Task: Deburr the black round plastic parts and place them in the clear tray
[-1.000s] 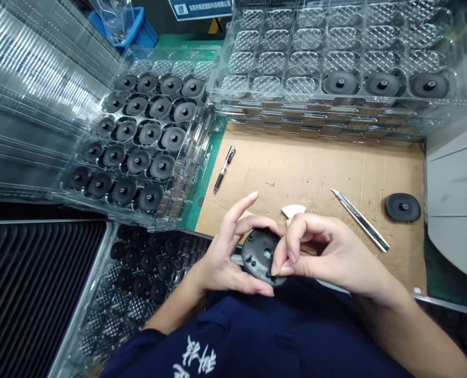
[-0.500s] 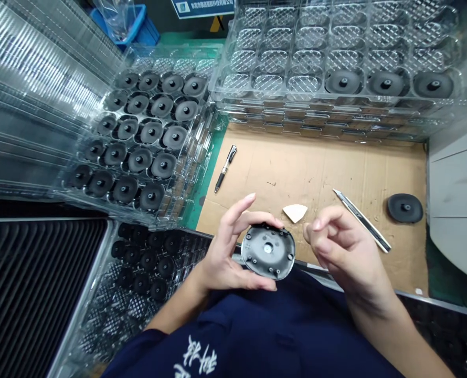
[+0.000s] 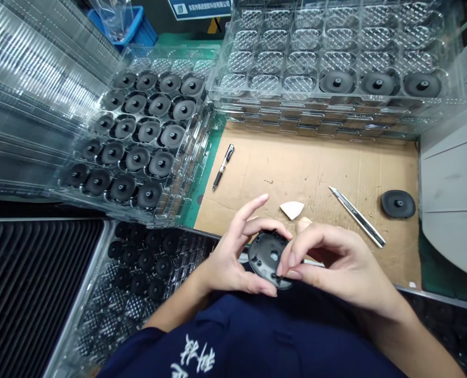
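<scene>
My left hand [image 3: 233,262] holds a round black plastic cover [image 3: 264,257] by its edges, thumb below and fingers above. The cover's hollow side, with small posts and a central hole, faces up. Over its right part, my right hand [image 3: 320,257] is closed in a pinch, thumb and index fingertips touching the inside near a post. Whatever lies between those fingertips is hidden. Just beyond the hands, a small white wedge-shaped pad [image 3: 292,210] lies on the cardboard [image 3: 273,163]. A craft knife [image 3: 357,216] rests to the right of it.
A pen [image 3: 223,167] lies at the cardboard's left, and another black cover [image 3: 397,204] at its right. Clear trays with several covers stand in a left stack [image 3: 186,173] and a back stack [image 3: 304,113]. A blue bin [image 3: 141,31] is behind. More covers [image 3: 139,262] sit low left.
My right hand has moved left and down from beside the cover, and its fingertips now touch the cover's inside. The cover has tilted and shifted slightly in my left hand.
</scene>
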